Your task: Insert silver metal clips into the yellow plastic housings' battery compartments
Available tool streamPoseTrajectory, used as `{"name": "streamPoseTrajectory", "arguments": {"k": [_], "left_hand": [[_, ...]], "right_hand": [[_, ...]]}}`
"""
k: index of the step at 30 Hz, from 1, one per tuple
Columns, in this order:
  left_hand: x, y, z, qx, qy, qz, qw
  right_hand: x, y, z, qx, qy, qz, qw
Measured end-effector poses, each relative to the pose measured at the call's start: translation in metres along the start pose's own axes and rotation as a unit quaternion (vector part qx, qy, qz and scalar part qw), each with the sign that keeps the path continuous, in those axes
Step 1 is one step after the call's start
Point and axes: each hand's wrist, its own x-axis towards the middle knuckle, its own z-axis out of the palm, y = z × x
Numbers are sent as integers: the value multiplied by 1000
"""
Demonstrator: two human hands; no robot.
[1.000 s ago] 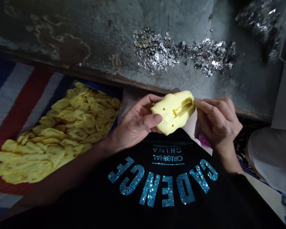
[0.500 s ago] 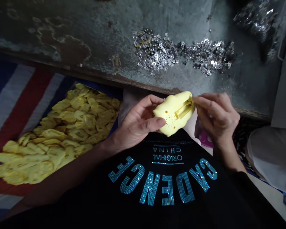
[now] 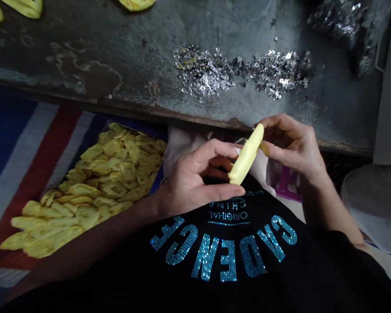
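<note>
A pale yellow plastic shell point(image 3: 246, 157), turned nearly edge-on, is held up between my hands above my lap. My left hand point(image 3: 198, 178) grips its lower end, thumb on the near side and fingers behind. At the upper end, the thumb and fingertips of my right hand point(image 3: 289, 145) pinch the shell's edge; whether a small metal part is between them is hidden. Beyond the shell, two adjoining heaps of small shiny metal pieces point(image 3: 203, 74) lie on the worn metal table point(image 3: 117, 34).
A striped sack point(image 3: 55, 143) at the left holds many similar yellow shells point(image 3: 114, 178). More yellow shells point(image 3: 138, 3) lie at the table's far edge. A clear bag of metal pieces point(image 3: 340, 26) sits at the far right. Something magenta point(image 3: 285, 184) shows below my right hand.
The yellow shell has turned from its holed, slotted face to edge-on. My right fingers have shifted to grip around its upper end. The view has tilted slightly, bringing shells at the far edge into sight.
</note>
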Motion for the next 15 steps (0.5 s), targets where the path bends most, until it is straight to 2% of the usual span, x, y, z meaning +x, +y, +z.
{"name": "streamPoseTrajectory", "arguments": {"k": [3,6,9,12,15], "left_hand": [[0,0,-1,51,-46,53,996],[5,6,-1,120,-65,76,988],[16,17,1,219,-100,49,969],[28,25,3,286,-162,-1,944],[34,28,5,288,-192,-13,938]], "right_hand": [[-8,11,9,-9,58,-56,997],[-18,26,19,-46,113,-150,981],[-25,35,25,-76,166,-239,954],[-28,38,25,-108,200,-273,935],[-28,40,22,-132,200,-295,925]]}}
